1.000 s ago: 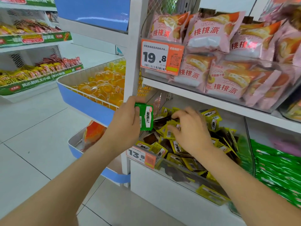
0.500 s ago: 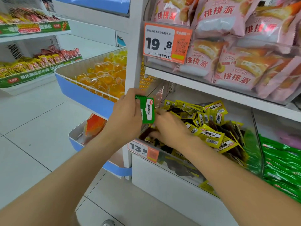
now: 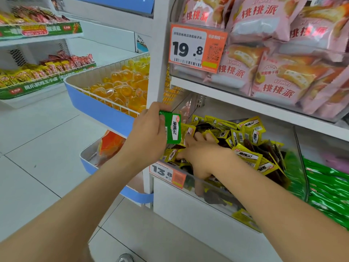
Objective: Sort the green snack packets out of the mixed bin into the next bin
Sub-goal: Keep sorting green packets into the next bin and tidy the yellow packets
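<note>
Upper shelf: carried clear tray of pink pastry bags | lower tier: carried mixed bin, green-packet bin beside it

A snack shop or small supermarket, seen along one aisle. White metal shelving holds clear-fronted bins heaped with small wrapped snacks — yellow packets in one bin, green packets in the next, pink pastry bags on the shelf above. Orange-and-white labels are clipped to the bin fronts: the upper price tag reads 19.8 beside a barcode and a QR code, the lower price tag reads 13.8. At the end of the shelving, blue-rimmed wire baskets hold orange jelly cups. Across a pale tiled floor stands another shelf unit — green printed strips along its edges, red and yellow snack packs in rows.
</note>
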A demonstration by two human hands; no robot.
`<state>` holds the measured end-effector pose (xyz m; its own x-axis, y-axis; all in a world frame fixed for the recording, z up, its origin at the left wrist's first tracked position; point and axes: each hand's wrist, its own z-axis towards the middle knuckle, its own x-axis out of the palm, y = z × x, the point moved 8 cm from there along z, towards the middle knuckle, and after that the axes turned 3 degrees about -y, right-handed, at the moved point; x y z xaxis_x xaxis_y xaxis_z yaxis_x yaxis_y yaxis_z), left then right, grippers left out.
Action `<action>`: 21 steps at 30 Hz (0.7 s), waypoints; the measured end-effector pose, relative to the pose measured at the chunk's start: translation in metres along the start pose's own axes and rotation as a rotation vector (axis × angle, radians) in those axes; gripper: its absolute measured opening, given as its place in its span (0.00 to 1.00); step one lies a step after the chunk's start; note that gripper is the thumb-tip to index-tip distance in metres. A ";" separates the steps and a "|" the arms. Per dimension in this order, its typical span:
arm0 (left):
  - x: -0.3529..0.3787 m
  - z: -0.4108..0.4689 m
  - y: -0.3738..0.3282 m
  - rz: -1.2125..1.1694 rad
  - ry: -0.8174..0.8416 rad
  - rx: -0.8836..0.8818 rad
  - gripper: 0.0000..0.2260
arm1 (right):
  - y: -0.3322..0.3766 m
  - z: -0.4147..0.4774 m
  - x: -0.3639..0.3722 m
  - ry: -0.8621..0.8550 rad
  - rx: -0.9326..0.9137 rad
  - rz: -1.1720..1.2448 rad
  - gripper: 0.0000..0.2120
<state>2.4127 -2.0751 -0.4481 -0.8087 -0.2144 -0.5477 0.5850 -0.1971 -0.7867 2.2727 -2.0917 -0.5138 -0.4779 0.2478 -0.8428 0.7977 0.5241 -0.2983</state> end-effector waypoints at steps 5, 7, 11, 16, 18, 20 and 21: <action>0.002 -0.001 0.002 0.022 0.014 -0.006 0.12 | 0.005 0.009 -0.001 -0.125 -0.014 -0.028 0.33; 0.002 -0.001 0.003 0.027 0.021 -0.011 0.12 | 0.006 0.010 -0.003 -0.142 -0.040 -0.026 0.32; 0.004 -0.002 0.002 0.046 0.030 -0.003 0.12 | 0.006 0.009 -0.006 -0.177 -0.098 -0.026 0.30; 0.004 0.000 0.003 0.053 0.018 -0.003 0.12 | 0.002 0.007 -0.010 -0.222 -0.149 0.017 0.21; 0.004 0.000 0.004 0.054 0.015 -0.007 0.12 | 0.000 0.006 -0.009 -0.244 -0.181 0.068 0.17; 0.003 0.001 0.004 0.046 0.014 -0.013 0.12 | -0.005 0.006 -0.008 -0.271 -0.212 0.123 0.14; 0.003 0.001 0.004 0.040 0.015 -0.017 0.12 | -0.009 0.005 -0.008 -0.298 -0.221 0.165 0.13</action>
<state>2.4128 -2.0774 -0.4525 -0.7856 -0.2075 -0.5829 0.6159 -0.1721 -0.7688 2.2712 -2.1029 -0.5063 -0.1962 0.1128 -0.9740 0.7412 0.6674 -0.0720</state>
